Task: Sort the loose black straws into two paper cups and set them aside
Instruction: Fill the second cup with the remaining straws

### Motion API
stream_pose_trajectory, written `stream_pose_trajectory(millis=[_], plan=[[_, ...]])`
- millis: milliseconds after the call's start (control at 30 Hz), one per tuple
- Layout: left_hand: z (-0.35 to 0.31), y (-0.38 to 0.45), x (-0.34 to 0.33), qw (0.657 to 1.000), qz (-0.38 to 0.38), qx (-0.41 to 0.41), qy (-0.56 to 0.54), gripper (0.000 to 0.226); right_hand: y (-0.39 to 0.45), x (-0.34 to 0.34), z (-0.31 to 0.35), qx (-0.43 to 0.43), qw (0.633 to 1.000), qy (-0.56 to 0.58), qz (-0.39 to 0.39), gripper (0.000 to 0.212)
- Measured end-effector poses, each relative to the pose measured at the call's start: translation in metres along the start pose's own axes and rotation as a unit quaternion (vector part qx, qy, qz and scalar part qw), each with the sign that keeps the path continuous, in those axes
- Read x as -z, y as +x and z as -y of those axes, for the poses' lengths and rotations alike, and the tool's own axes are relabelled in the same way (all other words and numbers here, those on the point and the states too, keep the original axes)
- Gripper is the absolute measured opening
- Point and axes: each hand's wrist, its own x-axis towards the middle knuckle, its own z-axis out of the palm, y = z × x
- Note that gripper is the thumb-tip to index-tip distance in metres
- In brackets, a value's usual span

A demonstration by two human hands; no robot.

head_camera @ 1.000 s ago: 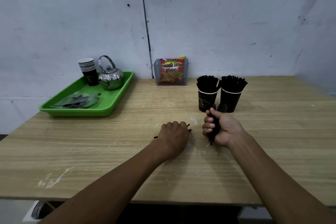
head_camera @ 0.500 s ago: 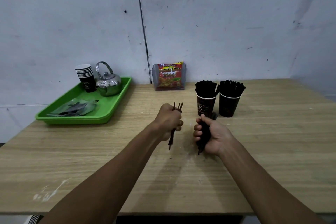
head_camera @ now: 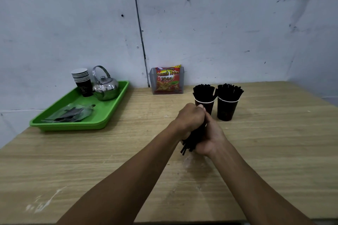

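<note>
Two dark paper cups stand side by side at the back right of the wooden table, both packed with upright black straws: the left cup [head_camera: 205,105] and the right cup [head_camera: 227,108]. Just in front of the left cup, my left hand [head_camera: 190,119] and my right hand [head_camera: 210,136] are pressed together around one bundle of black straws [head_camera: 190,143]. The bundle's lower ends stick out below the hands, above the table. Its upper ends are hidden by my fingers.
A green tray [head_camera: 109,115] at the back left holds a stack of paper cups [head_camera: 82,82], a steel kettle [head_camera: 105,86] and plastic-wrapped items [head_camera: 71,114]. A clear holder with a snack packet [head_camera: 167,80] stands against the wall.
My left hand lifted a few straws off the table, then moved right and joined them to the bundle in my right hand. Both hands now clasp together closer to the cups.
</note>
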Motion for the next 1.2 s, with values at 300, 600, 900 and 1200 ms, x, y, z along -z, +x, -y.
stream_pose_trajectory(millis=[300, 600, 900, 1200], plan=[[-0.010, -0.006, 0.005, 0.998, 0.008, -0.043, 0.035, 0.049, -0.003, -0.004, -0.002, 0.034, 0.993, -0.092, -0.062, 0.027], [-0.003, -0.006, 0.032, 0.986, -0.132, -0.101, -0.024, 0.039, 0.007, -0.004, -0.006, 0.148, 0.957, -0.206, -0.139, 0.015], [0.037, -0.002, 0.069, 0.963, -0.189, -0.011, -0.192, 0.022, 0.027, -0.023, -0.019, 0.445, 0.793, -0.410, -0.073, 0.050], [0.055, 0.006, 0.071, 0.962, -0.159, -0.051, -0.216, 0.033, 0.045, 0.005, -0.045, 0.443, 0.756, -0.476, -0.081, 0.045]])
